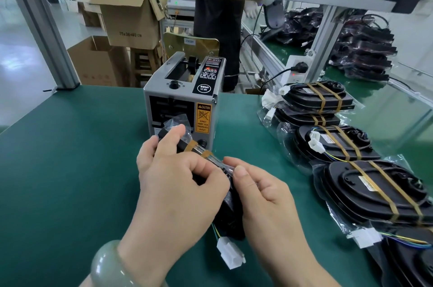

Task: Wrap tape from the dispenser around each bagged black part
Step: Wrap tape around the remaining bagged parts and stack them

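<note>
1. Head view. The tape dispenser, a grey box, stands upright on the green mat, its outlet face and orange caution label turned toward the wearer.
2. The bagged black part is held on edge between both hands, just in front of the dispenser and above the mat.
3. Its long axis runs from far left to near right. The far end points at the dispenser's outlet face and sits close to it; whether they touch cannot be told. The near end points back at the wearer.
4. Two brown tape bands cross the part's upper edge, side by side, toward the far end.
5. Left hand: fingers curled round the part's far half, thumb laid along the top. A pale green bracelet is on that wrist.
6. Right hand: fingers curled, thumb and forefinger pinching the part's upper edge just near of the bands.
7. Coloured wires leave the part's near end and hang to a white connector.
8. To the right, taped parts lie flat in an overlapping row, each with two bands.
9. Beyond the mat: cardboard boxes and a standing person in dark clothes.
</note>
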{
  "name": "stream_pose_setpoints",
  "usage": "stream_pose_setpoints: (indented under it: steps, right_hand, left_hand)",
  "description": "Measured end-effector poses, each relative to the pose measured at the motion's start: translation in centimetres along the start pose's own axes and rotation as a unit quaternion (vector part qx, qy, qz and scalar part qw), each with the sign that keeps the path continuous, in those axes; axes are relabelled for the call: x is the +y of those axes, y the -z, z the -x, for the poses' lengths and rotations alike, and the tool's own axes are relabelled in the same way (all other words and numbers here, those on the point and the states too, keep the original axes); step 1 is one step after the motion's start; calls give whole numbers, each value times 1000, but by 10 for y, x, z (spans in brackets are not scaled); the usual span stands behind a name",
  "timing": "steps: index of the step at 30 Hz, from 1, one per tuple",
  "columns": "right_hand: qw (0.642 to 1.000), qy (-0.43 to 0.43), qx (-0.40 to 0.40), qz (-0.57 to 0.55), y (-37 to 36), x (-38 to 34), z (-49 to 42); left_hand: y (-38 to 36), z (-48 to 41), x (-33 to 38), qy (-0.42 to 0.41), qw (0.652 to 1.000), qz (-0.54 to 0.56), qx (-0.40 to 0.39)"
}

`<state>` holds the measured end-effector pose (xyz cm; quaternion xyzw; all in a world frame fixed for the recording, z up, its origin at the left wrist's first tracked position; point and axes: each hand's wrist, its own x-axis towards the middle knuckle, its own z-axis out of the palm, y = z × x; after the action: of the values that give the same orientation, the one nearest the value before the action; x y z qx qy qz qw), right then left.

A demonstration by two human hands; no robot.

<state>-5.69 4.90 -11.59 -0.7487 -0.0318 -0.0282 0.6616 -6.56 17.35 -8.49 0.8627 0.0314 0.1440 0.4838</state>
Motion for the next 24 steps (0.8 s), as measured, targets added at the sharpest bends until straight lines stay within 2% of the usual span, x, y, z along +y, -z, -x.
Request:
stream_pose_setpoints:
  steps: [6, 17, 24]
  right_hand:
    - [1000, -13, 7, -8, -1, 0, -1]
    - [998, -47, -2, -43, -2, -7, -1]
    - [993, -63, 5, -100, -3, -9, -4]
  left_hand:
    - [-8, 3, -2, -3, 999, -7, 33]
    - [-9, 2, -1, -10, 999, -17, 48]
    - [-7, -3, -2, -27, 998, -30, 58]
